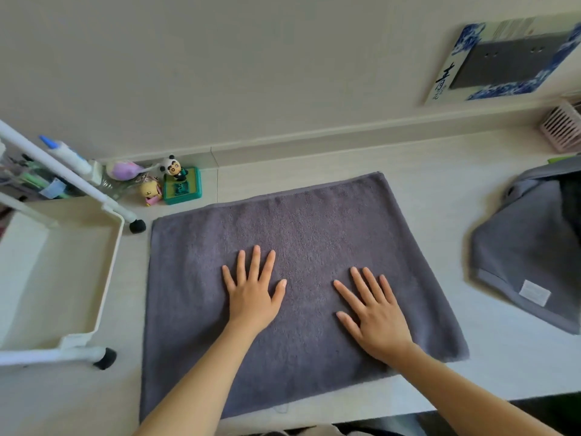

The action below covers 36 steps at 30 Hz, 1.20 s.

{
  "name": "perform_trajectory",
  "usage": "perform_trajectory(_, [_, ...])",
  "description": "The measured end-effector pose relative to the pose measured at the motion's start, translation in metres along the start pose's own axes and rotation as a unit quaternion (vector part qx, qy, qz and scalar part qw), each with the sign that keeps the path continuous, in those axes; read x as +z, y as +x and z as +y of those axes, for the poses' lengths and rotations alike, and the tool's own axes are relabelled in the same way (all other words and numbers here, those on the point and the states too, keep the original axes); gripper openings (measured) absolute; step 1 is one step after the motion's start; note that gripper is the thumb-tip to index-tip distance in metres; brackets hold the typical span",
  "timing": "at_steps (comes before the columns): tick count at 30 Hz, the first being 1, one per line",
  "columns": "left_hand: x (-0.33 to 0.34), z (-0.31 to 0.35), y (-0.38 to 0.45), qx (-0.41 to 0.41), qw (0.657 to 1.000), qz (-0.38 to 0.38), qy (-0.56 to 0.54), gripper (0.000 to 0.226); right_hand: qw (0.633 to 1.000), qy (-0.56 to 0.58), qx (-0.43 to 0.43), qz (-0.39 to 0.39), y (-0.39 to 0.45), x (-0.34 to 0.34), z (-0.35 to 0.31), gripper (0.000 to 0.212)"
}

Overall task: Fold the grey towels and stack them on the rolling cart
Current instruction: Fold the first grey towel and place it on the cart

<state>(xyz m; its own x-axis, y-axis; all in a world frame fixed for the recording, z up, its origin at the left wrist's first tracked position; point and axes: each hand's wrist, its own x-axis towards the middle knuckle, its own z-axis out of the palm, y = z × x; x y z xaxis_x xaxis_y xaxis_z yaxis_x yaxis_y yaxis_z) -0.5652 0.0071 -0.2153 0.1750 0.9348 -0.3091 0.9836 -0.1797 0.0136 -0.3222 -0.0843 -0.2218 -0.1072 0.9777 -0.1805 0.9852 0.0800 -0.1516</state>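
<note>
Head view, task at an early stage. One grey towel [301,278] lies spread flat on the pale tabletop [440,171], its near edge close to the table's front edge; whether it is already doubled cannot be told. No towel lies yet in the white rolling cart [103,278], whose top tray stands open just left of the towel. A second grey towel [531,256], loosely heaped with a white label showing, waits well apart at the right. By this reading, all folding and all stacking remain to be done.

Left hand [253,297] and right hand [375,319] rest palm-down on the towel's middle, fingers straight and spread, pressing the cloth flat and gripping nothing.

Surroundings: a blue-patterned frame [503,61] leans on the wall; a pink slatted basket [562,127] sits at the far right. A small green box [184,188] carrying a panda-hooded figurine [172,166], and a yellow figurine [151,191], stand near the towel's far-left corner, beside the cart's leg. These trinkets appear the only likely hindrance to folding; the path to the tray looks unobstructed.
</note>
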Motion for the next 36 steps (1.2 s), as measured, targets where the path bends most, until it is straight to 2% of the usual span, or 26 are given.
perform_trajectory(3, [-0.011, 0.024, -0.001, -0.041, 0.997, -0.015, -0.057, 0.070, 0.997, -0.074, 0.012, -0.024, 0.051, -0.020, 0.032, 0.066])
perform_trajectory(5, [-0.023, 0.039, 0.000, -0.052, 0.992, -0.042, -0.109, 0.065, 0.989, -0.137, 0.052, -0.030, 0.085, -0.040, 0.051, 0.073])
perform_trajectory(7, [-0.034, 0.045, 0.001, -0.030, 0.987, -0.040, -0.153, 0.060, 0.978, -0.182, 0.097, -0.039, 0.101, -0.059, 0.049, 0.061])
perform_trajectory(9, [-0.039, 0.038, 0.006, 0.009, 0.988, 0.008, -0.156, 0.056, 0.987, -0.129, 0.097, -0.003, 0.091, -0.058, 0.023, 0.060])
perform_trajectory(11, [-0.035, 0.020, 0.014, 0.033, 0.992, 0.040, -0.117, 0.055, 0.995, -0.041, 0.085, 0.040, 0.059, -0.037, -0.014, 0.075])
perform_trajectory(13, [-0.026, 0.000, 0.022, 0.041, 0.997, 0.013, -0.061, 0.059, 0.998, -0.006, 0.065, 0.009, 0.023, -0.010, -0.035, 0.075])
perform_trajectory(15, [-0.016, -0.009, 0.023, 0.053, 0.998, -0.016, -0.010, 0.062, 0.998, 0.000, 0.063, -0.020, 0.007, 0.003, -0.028, 0.068])
perform_trajectory(17, [-0.011, -0.009, 0.017, 0.073, 0.997, -0.028, -0.007, 0.063, 0.998, -0.002, 0.064, -0.008, 0.011, 0.000, -0.004, 0.067])
perform_trajectory(21, [-0.008, -0.003, -0.001, 0.145, 0.989, -0.014, -0.004, 0.077, 0.994, -0.075, 0.073, -0.016, 0.028, -0.018, 0.055, 0.082])
perform_trajectory(24, [-0.001, -0.002, -0.017, 0.179, 0.984, -0.007, 0.009, 0.076, 0.990, -0.121, 0.074, -0.001, 0.034, -0.037, 0.062, 0.070])
perform_trajectory(27, [0.009, 0.001, -0.026, 0.176, 0.984, 0.005, 0.029, 0.070, 0.997, -0.071, 0.023, 0.028, 0.019, -0.022, 0.019, 0.061])
perform_trajectory(29, [0.013, -0.002, -0.028, 0.181, 0.983, 0.016, 0.026, 0.067, 0.999, -0.026, 0.021, 0.018, -0.007, -0.002, -0.007, 0.059])
perform_trajectory(33, [0.019, -0.024, -0.021, 0.159, 0.986, 0.035, 0.024, 0.069, 0.995, -0.022, 0.088, 0.037, -0.032, 0.011, -0.003, 0.057])
perform_trajectory(36, [0.011, -0.029, -0.014, 0.108, 0.994, 0.024, 0.019, 0.078, 0.991, -0.002, 0.134, 0.001, -0.036, 0.003, -0.005, 0.057])
